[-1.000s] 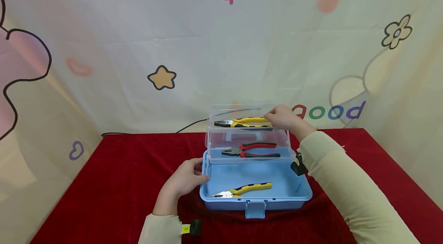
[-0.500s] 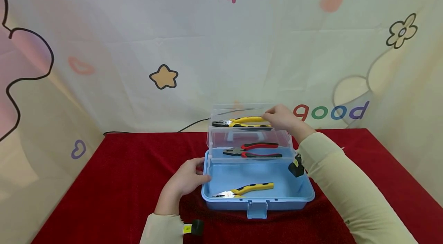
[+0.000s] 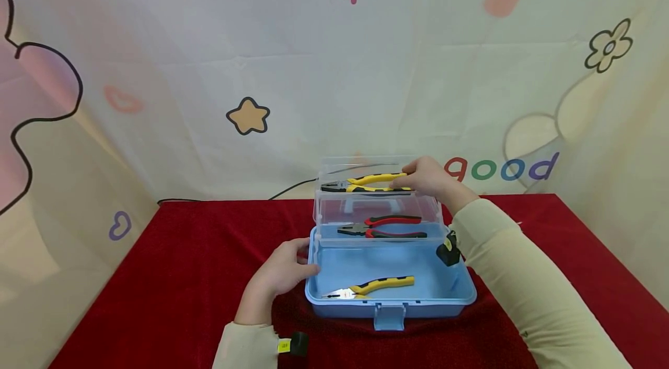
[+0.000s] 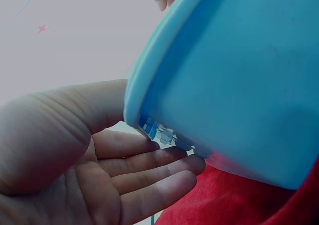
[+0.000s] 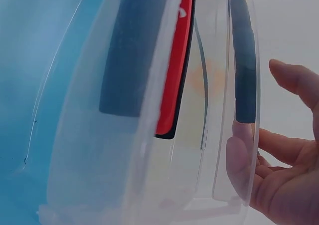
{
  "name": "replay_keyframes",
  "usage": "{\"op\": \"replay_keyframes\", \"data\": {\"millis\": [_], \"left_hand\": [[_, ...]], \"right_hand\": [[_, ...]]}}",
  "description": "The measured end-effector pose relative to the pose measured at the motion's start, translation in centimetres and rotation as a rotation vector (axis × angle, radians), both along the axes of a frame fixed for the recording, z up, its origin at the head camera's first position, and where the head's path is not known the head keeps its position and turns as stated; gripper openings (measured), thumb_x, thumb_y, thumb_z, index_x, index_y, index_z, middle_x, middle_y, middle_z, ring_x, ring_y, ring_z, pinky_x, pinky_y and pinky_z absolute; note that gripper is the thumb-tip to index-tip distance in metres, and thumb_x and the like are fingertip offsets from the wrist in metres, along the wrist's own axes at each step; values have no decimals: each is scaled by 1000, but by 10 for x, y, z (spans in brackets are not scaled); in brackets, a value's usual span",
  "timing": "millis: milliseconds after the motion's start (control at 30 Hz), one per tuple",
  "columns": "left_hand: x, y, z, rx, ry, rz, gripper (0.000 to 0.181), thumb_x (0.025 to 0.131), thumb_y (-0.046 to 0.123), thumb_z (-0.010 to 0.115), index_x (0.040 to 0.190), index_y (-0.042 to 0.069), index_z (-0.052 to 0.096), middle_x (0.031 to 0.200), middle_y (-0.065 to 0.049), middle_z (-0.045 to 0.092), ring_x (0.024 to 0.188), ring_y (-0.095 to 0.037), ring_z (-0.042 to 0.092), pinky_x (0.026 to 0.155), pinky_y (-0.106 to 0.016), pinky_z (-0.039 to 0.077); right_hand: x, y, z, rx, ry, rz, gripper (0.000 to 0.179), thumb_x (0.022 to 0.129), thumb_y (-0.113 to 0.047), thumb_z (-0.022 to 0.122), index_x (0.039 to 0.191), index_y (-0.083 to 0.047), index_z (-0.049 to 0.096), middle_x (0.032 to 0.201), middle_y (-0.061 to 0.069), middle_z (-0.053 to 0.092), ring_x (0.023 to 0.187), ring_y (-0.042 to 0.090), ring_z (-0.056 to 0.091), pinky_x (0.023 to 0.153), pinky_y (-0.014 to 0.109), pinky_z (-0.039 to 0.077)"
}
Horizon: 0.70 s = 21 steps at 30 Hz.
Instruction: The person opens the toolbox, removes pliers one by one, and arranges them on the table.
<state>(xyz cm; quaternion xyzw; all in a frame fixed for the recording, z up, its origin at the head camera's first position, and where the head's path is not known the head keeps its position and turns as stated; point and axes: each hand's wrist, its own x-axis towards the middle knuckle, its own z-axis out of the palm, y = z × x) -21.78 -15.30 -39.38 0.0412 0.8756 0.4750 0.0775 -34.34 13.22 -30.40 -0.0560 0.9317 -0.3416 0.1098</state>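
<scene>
A light-blue toolbox [image 3: 389, 309] stands with its clear trays raised. My left hand [image 3: 282, 270] holds its left side; in the left wrist view the thumb hooks over the rim [image 4: 149, 68], and the fingers lie outside near the hinge. My right hand [image 3: 428, 176] is at the handle ends of the yellow-and-black pliers [image 3: 373, 189] in the upper clear tray [image 3: 378, 206]. Its thumb and fingers stand apart in the right wrist view, beside one dark handle [image 5: 245, 60]; the contact is partly hidden. Red-and-black pliers [image 3: 394, 220] lie in the lower tray.
Yellow-handled long-nose pliers [image 3: 384, 283] lie in the toolbox bottom near the front wall. A latch [image 3: 389, 318] hangs at the front. Red cloth [image 3: 209, 276] covers the table, and a printed curtain [image 3: 292, 90] hangs close behind. A black cable [image 3: 292, 186] runs there.
The right thumb and fingers have spread and shifted slightly right. The upper handle of the yellow-and-black pliers has swung up, widening the gap between its handles. The left hand stays put.
</scene>
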Motion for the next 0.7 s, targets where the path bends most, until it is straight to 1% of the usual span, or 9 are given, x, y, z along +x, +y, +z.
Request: {"op": "replay_keyframes", "data": {"millis": [167,267,367,500,600,700], "left_hand": [[0,-1,0,-3,-1,-1,60,80,10,70,135,0,47,117,-17,62,88,-21,65,71,-38,59],[0,-1,0,-5,-5,3,60,80,10,70,135,0,48,117,-16,62,87,-21,64,72,-38,59],[-1,-2,-1,-4,-10,-1,60,80,11,70,135,0,47,117,-16,62,88,-21,64,72,-39,59],[-1,-3,-2,-4,-9,-12,60,81,11,70,135,0,47,117,-16,62,87,-21,65,72,-39,59],[-1,-2,-1,-3,-8,-15,60,80,11,70,135,0,48,117,-16,62,87,-21,65,72,-39,59],[-1,-2,0,3,-8,-17,60,81,11,69,135,0,47,116,-16,62,87,-20,65,72,-39,59]], "right_hand": [[-1,0,0,8,20,36,60,88,-30,65,133,5,48,119,20,54,91,26,53,73,23,52],[-1,-2,0,14,30,53,56,89,-30,64,131,5,50,116,20,55,90,26,52,73,23,52],[0,-3,0,9,21,48,56,89,-29,63,131,5,50,118,20,54,94,26,51,77,26,53],[1,-3,1,-2,9,27,61,88,-30,64,135,6,46,125,22,52,101,29,51,87,33,53],[1,-2,1,-8,7,22,67,86,-30,67,137,6,43,127,22,50,105,31,50,93,37,51],[1,-2,2,-2,6,30,72,82,-29,72,138,5,41,127,22,50,106,31,49,95,39,50]]}}
